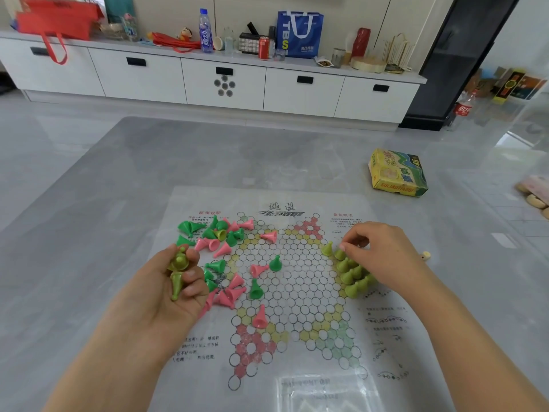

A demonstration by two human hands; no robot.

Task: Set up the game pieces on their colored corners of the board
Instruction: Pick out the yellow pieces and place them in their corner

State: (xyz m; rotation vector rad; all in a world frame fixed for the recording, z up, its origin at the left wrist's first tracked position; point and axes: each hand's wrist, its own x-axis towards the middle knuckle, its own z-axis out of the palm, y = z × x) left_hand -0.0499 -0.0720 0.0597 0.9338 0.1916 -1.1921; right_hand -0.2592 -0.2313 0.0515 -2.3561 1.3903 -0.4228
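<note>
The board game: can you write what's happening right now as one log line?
left hand: holds spare olive pieces | right hand: placing olive cluster, board's right corner | pink, green pieces: scattered left

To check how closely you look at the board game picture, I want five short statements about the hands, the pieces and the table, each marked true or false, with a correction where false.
1. The left hand holds yellow-green pieces. True.
2. The pink pieces stand upright in neat rows on a red corner. False: they lie scattered and tipped over on the left part of the board.
3. A cluster of upright yellow-green pieces stands at the board's right corner, by the right hand. True.
4. The game box sits on the board. False: it lies on the table, beyond the board's far right corner.
5. All the dark green pieces are in the left hand. False: they lie loose on the board.
</note>
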